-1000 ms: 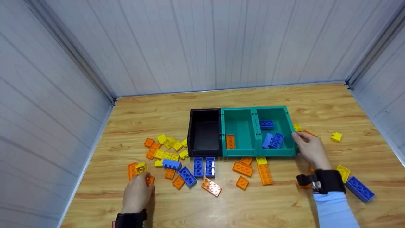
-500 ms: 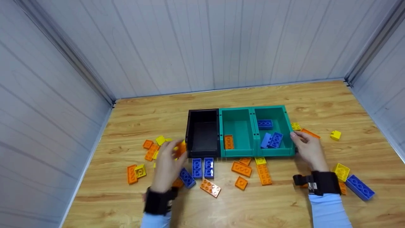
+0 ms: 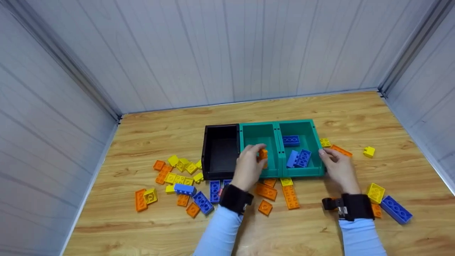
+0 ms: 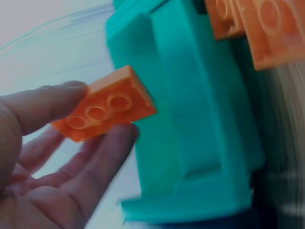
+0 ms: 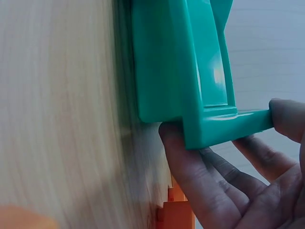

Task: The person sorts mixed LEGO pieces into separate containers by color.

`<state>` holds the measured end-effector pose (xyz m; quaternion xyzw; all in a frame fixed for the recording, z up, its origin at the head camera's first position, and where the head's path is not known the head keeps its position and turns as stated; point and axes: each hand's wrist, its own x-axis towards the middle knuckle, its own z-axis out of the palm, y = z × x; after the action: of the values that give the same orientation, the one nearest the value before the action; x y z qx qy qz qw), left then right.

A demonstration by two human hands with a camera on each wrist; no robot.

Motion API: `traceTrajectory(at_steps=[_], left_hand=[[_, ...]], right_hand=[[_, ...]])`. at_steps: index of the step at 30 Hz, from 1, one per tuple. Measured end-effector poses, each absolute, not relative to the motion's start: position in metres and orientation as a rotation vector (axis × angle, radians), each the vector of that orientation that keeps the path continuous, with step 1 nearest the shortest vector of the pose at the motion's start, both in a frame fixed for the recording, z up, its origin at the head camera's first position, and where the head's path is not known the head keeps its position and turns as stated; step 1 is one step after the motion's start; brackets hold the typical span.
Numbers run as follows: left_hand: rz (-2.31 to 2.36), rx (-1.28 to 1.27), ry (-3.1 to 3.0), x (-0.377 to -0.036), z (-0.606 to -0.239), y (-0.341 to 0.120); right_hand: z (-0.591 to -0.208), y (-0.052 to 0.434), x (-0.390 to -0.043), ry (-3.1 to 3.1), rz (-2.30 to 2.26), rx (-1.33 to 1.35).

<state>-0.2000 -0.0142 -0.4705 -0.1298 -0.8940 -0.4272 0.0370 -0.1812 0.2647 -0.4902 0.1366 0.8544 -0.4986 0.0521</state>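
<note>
My left hand [image 3: 248, 167] pinches an orange toy building brick [image 4: 107, 105] between thumb and fingers, over the middle green bin [image 3: 257, 132]. The left wrist view shows round hollows on the brick's facing side. My right hand [image 3: 340, 172] grips the outer rim of the right-hand green bin [image 5: 190, 71], thumb on one side and fingers on the other. Inside that bin lie several blue bricks [image 3: 291, 140]. A black bin [image 3: 222, 154] joins the left end of the row. My left hand covers part of the middle bin's floor.
Loose yellow bricks [image 3: 180, 179], orange bricks [image 3: 163, 173] and blue bricks [image 3: 203, 202] spread left of and before the bins. More orange bricks [image 3: 290, 196] lie at the front. At right are yellow bricks [image 3: 375, 192] and a long blue brick [image 3: 396, 209]. Pale panels [image 3: 227, 49] enclose the wooden table.
My left hand has carried the orange brick from the left of the table, past the black bin, to above the middle green bin. My right hand keeps its grip on the right bin's rim.
</note>
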Motion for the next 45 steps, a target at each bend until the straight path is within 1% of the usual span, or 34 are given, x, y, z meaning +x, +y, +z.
traceTrajectory(at_steps=[7, 12, 16, 20, 23, 26, 28, 35, 45], left_hand=[[-1.149, -0.333, -2.961, -0.215, -0.476, 0.007], [-1.087, -0.382, -3.092, -0.213, -0.479, 0.010], [-1.015, -0.499, -3.073, -0.200, -0.475, 0.000], [-0.952, -0.616, -2.995, -0.178, -0.467, -0.019], [-0.893, -0.752, -2.966, -0.162, -0.463, -0.030], [-0.859, -0.887, -2.979, -0.154, -0.464, -0.035], [-0.833, -0.925, -3.015, -0.152, -0.467, -0.036], [-0.731, -0.906, -3.100, -0.149, -0.482, -0.035], [-0.597, -0.906, -3.162, -0.145, -0.489, -0.028]], right_hand=[[-0.490, 0.265, -0.182, 2.639, -1.511, 0.382], [-0.491, 0.264, -0.181, 2.655, -1.511, 0.377], [-0.491, 0.264, -0.181, 2.650, -1.510, 0.371], [-0.490, 0.263, -0.181, 2.659, -1.502, 0.342], [-0.490, 0.265, -0.181, 2.682, -1.500, 0.324], [-0.489, 0.266, -0.180, 2.692, -1.491, 0.322], [-0.490, 0.267, -0.180, 2.673, -1.495, 0.332], [-0.490, 0.268, -0.180, 2.686, -1.465, 0.308], [-0.491, 0.267, -0.181, 2.691, -1.471, 0.329]])
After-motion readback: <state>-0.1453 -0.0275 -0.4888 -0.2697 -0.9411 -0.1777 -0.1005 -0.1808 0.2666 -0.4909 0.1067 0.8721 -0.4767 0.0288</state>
